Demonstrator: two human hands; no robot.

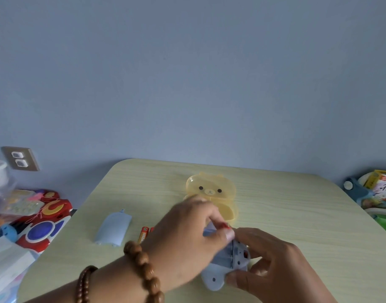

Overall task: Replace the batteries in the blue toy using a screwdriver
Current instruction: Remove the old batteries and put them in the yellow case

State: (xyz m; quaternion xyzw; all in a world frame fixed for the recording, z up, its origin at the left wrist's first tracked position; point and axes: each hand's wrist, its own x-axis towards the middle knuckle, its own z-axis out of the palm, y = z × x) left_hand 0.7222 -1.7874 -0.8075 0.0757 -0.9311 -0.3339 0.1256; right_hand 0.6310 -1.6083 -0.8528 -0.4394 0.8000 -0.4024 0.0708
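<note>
The right hand (275,266) grips the blue toy (212,277) on the desk (297,204) while the left hand (187,235) pinches what looks like a battery (225,225) at its open compartment (224,254), the cover (113,229) already off left of the toy, refitting and screwing still ahead, a blue wall (187,84) behind.
</note>
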